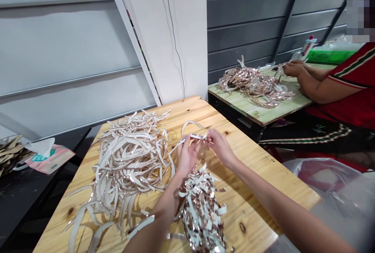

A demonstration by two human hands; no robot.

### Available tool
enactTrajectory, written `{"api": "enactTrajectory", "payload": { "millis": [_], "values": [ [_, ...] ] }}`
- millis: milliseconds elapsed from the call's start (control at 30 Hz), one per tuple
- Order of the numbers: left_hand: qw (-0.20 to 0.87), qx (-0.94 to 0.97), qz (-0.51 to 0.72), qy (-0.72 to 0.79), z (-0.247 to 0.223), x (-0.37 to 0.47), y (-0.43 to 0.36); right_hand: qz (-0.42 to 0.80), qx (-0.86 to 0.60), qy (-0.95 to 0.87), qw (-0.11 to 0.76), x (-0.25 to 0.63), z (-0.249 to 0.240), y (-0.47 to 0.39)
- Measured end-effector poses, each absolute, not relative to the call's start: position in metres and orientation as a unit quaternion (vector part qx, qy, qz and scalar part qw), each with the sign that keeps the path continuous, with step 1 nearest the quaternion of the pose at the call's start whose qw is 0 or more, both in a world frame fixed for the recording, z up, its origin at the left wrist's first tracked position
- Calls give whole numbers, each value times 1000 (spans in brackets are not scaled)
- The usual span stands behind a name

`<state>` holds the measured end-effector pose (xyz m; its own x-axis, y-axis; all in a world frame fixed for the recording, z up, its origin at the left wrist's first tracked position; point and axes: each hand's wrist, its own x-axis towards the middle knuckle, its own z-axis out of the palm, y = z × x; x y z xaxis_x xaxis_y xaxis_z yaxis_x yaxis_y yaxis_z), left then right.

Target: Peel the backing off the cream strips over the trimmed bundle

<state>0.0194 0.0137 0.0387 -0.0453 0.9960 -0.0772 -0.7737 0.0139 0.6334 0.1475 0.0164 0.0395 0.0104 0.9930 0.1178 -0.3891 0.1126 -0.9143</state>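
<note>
Between my two hands runs a narrow strip (195, 136), white on one side and shiny rose-gold on the other. My left hand (187, 155) pinches it near the middle of the wooden table. At the strip's right end, my right hand (218, 145) has its fingers closed on it. A loop of the strip curves up behind the hands. To the left lies a big tangled heap of similar long strips (129, 163). Just below my hands sits a pile of short curled pieces (202, 210), white and rose-gold, partly behind my left forearm.
A co-worker's hands (294, 68) work at a green-topped table (263, 114) on the right, beside another strip heap (252, 81) and a bottle (308, 47). A tissue pack (51, 159) lies on the dark table at left. A clear plastic bag (331, 182) stands right of the wooden table (252, 175).
</note>
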Motion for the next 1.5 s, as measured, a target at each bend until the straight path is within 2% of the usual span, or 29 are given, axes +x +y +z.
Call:
{"api": "enactTrajectory", "payload": {
  "millis": [133,267,500,600,900,1067,1167,1267,1400,1500],
  "values": [
    [625,249,688,273,37,22,13,403,-465,-570,545,149,33,12],
    [585,305,681,318,33,23,14,295,-489,-655,495,152,33,11],
    [384,566,600,415,27,21,9,202,-462,-719,479,150,35,8],
    [366,575,591,431,26,21,8,218,-462,-706,490,149,36,6],
    [559,413,631,345,24,23,11,391,-427,-558,594,149,42,5],
    [633,323,625,322,26,22,16,539,-325,-415,657,145,41,11],
    [646,296,634,306,29,23,17,579,-293,-360,671,143,42,12],
    [612,332,657,290,32,25,14,548,-304,-422,655,146,44,8],
    [564,417,641,311,31,29,8,412,-362,-573,610,153,47,2],
    [553,458,618,321,28,29,6,414,-355,-584,601,154,48,1]
  ]
}}
